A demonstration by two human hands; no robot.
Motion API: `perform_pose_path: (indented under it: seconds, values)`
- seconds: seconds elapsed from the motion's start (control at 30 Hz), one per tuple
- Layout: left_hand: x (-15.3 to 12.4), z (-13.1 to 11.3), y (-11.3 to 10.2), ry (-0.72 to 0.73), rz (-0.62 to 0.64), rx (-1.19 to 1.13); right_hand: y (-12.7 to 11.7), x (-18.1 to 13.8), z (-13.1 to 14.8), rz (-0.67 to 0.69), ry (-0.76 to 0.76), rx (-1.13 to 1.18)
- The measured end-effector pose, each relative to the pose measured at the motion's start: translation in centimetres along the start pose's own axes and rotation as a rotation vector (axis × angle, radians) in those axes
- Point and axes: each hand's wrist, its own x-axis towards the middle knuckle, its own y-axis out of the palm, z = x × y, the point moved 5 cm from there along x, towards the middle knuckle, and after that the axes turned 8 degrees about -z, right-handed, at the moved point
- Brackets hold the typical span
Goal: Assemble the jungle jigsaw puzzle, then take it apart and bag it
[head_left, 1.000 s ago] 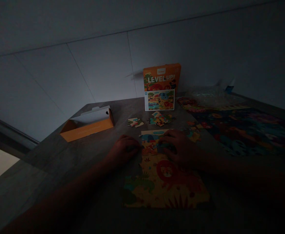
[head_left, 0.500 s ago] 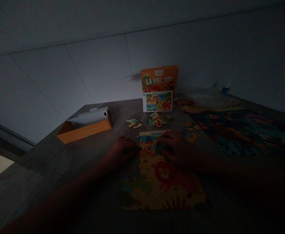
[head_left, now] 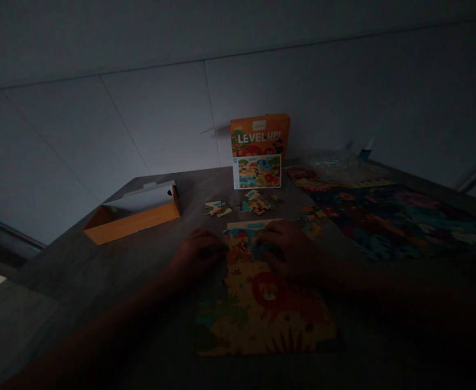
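Resting on the grey worktop, a partly built lion jigsaw lies directly in front of the person, its finished lower part showing a red-maned lion on yellow ground. Both hands sit at the jigsaw's far end. The left hand is loosely curled, knuckles up, with its fingertips at the jigsaw's left edge. The right hand lies palm-down across the upper rows, fingers pointing left toward the other hand, so the two nearly meet over the blue and orange pieces there. The light is too dim to tell whether either hand pinches a piece.

Just beyond the hands lies a small heap of loose pieces, with a joined pair of pieces to its left. Behind them the orange puzzle box, lettered "LEVEL UP!", stands upright against the wall. An open orange box tray lies well to the left. On the right a larger dark jigsaw lies flat, and a clear plastic bag sits at its far end.
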Motion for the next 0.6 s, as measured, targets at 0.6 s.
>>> perform_pose_path:
  seconds: [0.6]
  values:
    - [-0.1,-1.1,-0.5,0.063,-0.05,-0.085,-0.5,-0.1,1.6,-0.026,-0.178,0.143]
